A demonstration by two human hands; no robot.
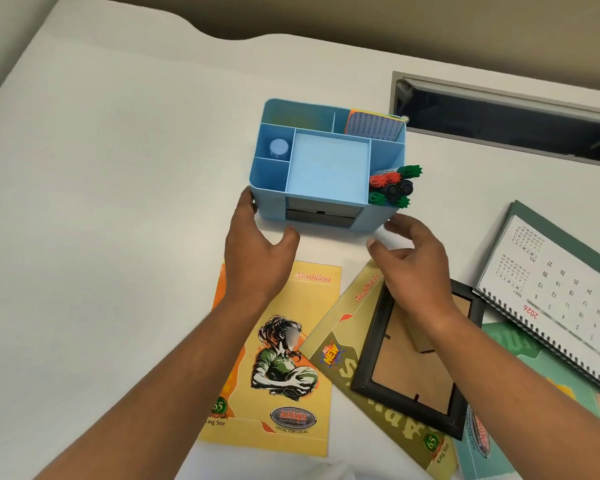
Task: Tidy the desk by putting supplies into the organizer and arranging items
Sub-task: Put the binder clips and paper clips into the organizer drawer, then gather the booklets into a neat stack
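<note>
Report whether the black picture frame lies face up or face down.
Face down: the picture frame shows its brown backing board and easel stand.

The yellow notebook (291,358) reads "Akashikaa", "ARUNS", "VOCAL FOR LOCAL", "65" and "King Size"; the olive notebook (347,327) "Akashikaa" and "ALL NEW"; the spiral calendar (551,289) "2026" and perhaps "MAY".

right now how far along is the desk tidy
Done: markers, a small bottle and cards sit in the organizer. In hand: the left hand touches its front left corner, the right hand is open by the right corner. Left: notebooks, picture frame and calendar lie loose on the desk.
</note>
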